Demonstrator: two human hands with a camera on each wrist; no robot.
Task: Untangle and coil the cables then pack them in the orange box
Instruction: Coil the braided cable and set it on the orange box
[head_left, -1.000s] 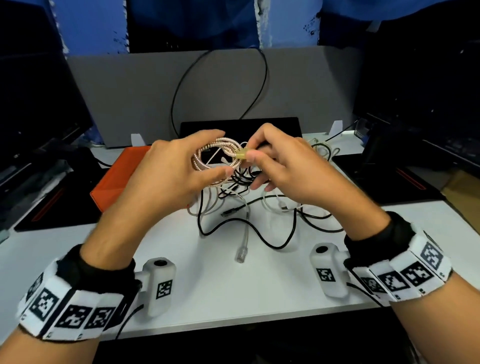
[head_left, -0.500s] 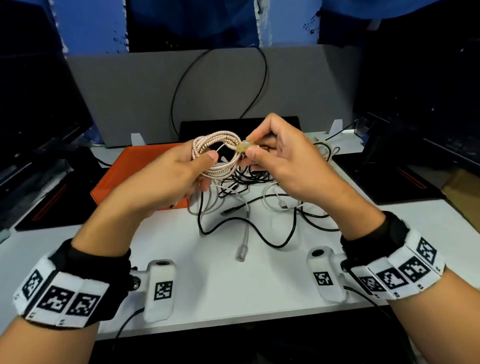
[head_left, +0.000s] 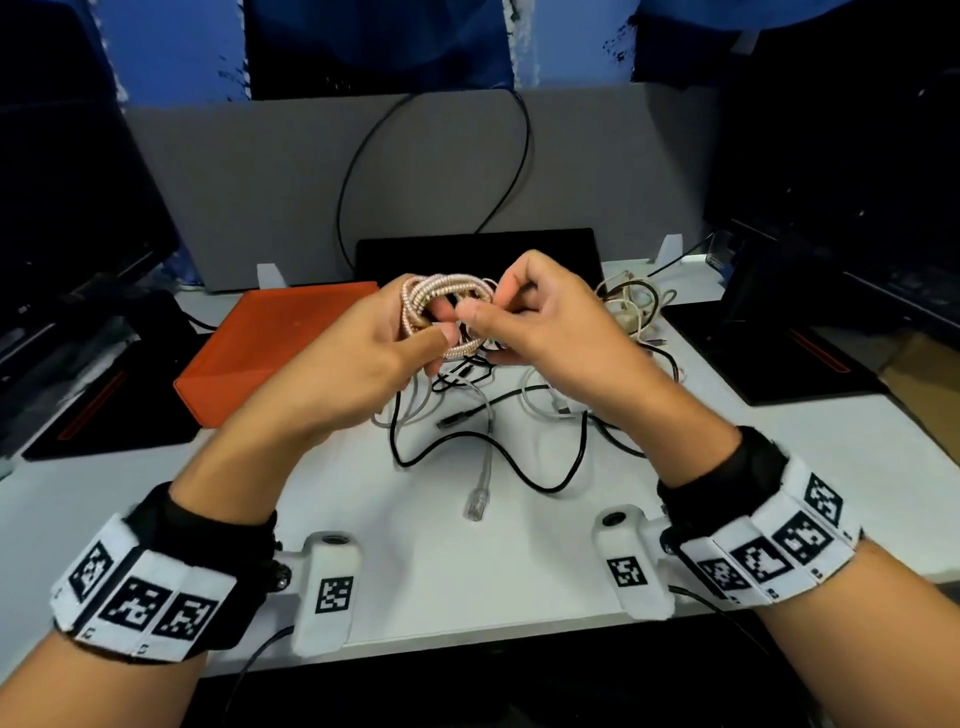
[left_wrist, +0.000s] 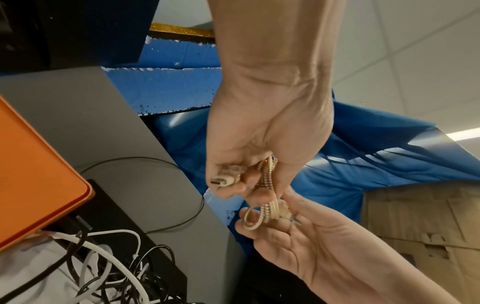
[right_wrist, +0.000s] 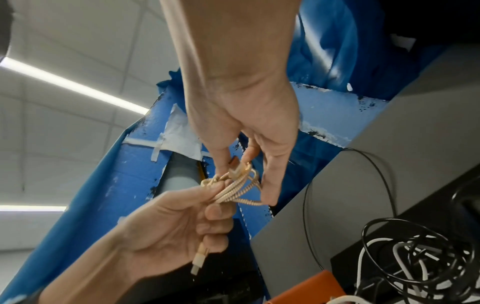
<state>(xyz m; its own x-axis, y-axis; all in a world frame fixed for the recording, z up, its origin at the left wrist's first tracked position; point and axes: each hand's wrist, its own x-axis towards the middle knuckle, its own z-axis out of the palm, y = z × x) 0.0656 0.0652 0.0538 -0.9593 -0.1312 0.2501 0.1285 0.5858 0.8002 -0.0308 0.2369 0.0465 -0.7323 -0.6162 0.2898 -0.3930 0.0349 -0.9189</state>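
A gold-and-pink braided cable is wound into a small coil and held in the air above the table. My left hand grips the coil, and one plug sticks out past its fingers. My right hand pinches the cable's other gold plug against the coil. The orange box lies shut on the table, left of the hands. Under the hands a tangle of black and white cables lies loose.
A clear network plug on a grey cable points toward the table's front edge. A black pad and a grey divider stand behind the tangle. More pale cables lie at the back right. Dark mats flank the table.
My right hand has carried the gold plug end in against the coil. My left hand has shifted its grip, with the thumb now on the coil's front.
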